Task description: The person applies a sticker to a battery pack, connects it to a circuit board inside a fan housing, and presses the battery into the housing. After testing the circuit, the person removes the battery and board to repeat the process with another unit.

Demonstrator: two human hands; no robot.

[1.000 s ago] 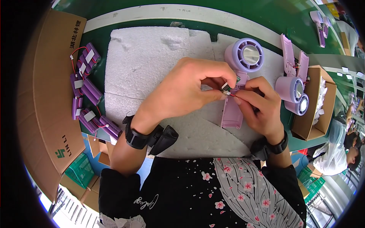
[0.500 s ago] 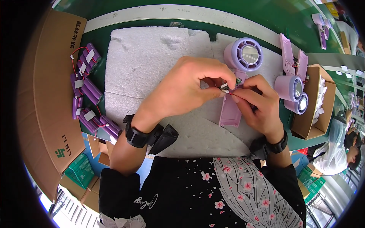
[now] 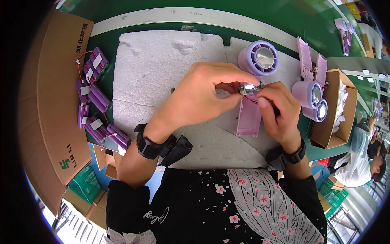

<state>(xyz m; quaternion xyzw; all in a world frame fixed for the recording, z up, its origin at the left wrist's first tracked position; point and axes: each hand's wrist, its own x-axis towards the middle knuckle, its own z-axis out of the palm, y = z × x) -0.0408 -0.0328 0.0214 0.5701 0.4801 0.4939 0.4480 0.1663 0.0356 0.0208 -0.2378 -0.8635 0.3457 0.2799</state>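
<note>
My left hand (image 3: 207, 89) is closed, thumb and forefinger pinching a small circuit board (image 3: 251, 87) with a bright spot on it. From the board, red wires (image 3: 252, 100) run to my right hand (image 3: 281, 110), which is closed on them with thumb and fingertips. Beneath my hands lies an open-handled handheld fan: its round lilac fan head (image 3: 258, 58) is just beyond my fingers, and its pink handle shell (image 3: 248, 120) extends toward me. Part of the handle is hidden by my fingers.
White foam sheets (image 3: 154, 73) cover the green table. On the left, purple battery packs (image 3: 97, 97) with wires lie beside a large cardboard box (image 3: 57, 97). At right are more fan heads (image 3: 307, 94), upright pink shells (image 3: 305, 57) and an open carton (image 3: 345, 118); a person sits beyond.
The circuit board has turned, showing more of its face and a bright spot. My right fingertips have shifted slightly right, away from the left hand's pinch.
</note>
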